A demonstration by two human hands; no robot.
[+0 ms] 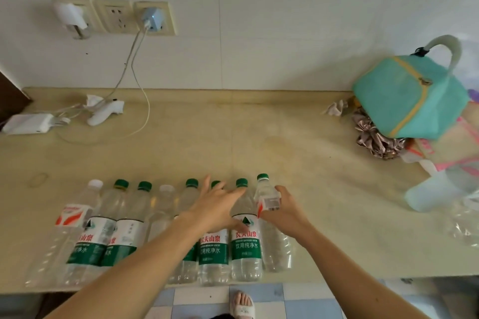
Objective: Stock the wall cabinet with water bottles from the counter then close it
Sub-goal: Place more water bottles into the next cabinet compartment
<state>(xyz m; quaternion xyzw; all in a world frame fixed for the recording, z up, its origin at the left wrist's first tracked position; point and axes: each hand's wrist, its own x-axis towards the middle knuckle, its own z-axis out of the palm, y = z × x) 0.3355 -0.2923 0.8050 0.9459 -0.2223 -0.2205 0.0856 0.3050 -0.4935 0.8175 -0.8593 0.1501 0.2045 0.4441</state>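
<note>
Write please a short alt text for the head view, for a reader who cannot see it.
A person's right hand grips the rightmost bottle in a row of water bottles on a beige counter. The open left hand reaches over its neighbours.

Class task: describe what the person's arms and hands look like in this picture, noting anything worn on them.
Both forearms are bare as far as the picture shows, with no sleeves in view. The left hand and the right hand wear no gloves, and no watch, bracelet or ring is visible on either wrist or on the fingers. No markings can be seen.
</note>
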